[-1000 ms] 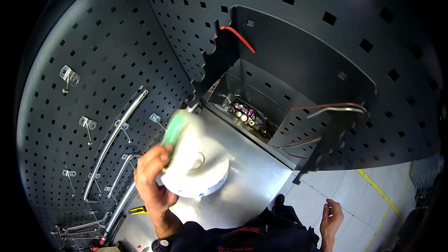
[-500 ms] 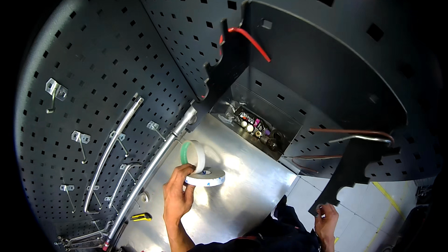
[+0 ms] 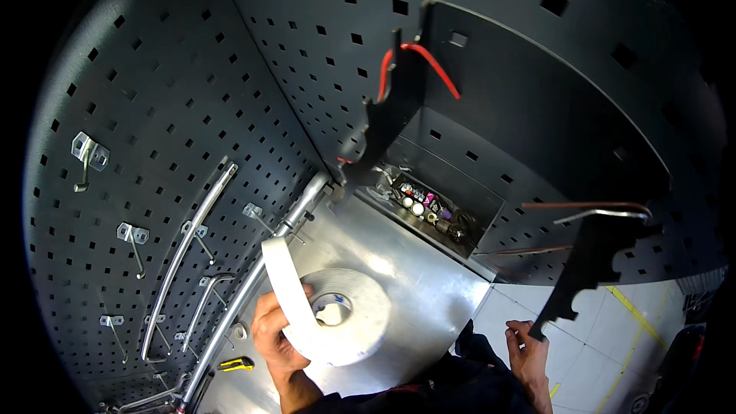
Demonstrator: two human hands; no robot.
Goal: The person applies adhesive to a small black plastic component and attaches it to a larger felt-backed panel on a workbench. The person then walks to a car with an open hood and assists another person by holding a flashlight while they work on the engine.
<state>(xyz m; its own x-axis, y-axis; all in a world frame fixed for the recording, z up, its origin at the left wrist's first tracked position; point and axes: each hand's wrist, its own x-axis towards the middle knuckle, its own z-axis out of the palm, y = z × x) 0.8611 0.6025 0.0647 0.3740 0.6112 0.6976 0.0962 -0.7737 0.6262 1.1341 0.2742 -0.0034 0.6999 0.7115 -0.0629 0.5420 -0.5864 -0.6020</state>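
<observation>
**White tape held above the bench**

From my end I see the white roll of tape point(image 3: 364, 318) tilted above the metal bench point(image 3: 433, 280), with an upright white band point(image 3: 288, 284) on its left, perhaps a second roll edge-on. My left hand point(image 3: 270, 330) pinches both at that side; some fingers are hidden. My right hand point(image 3: 530, 356), off the bench's right edge, is loosely curled by the tip of the notched holder point(image 3: 579, 276); I cannot tell whether they touch.

I judge that a one-sided pinch could let the roll twist loose and drop onto the bench. A careless right-hand swing could catch the holder's teeth.

At the bench's left lie a yellow cutter point(image 3: 236, 364) and, beside its edge, a long metal bar point(image 3: 253, 272). Behind it, small bottles point(image 3: 418, 208) fill a bin.

Blue print marks the roll's core, and the bottles look labelled; I can't read any of it.
</observation>
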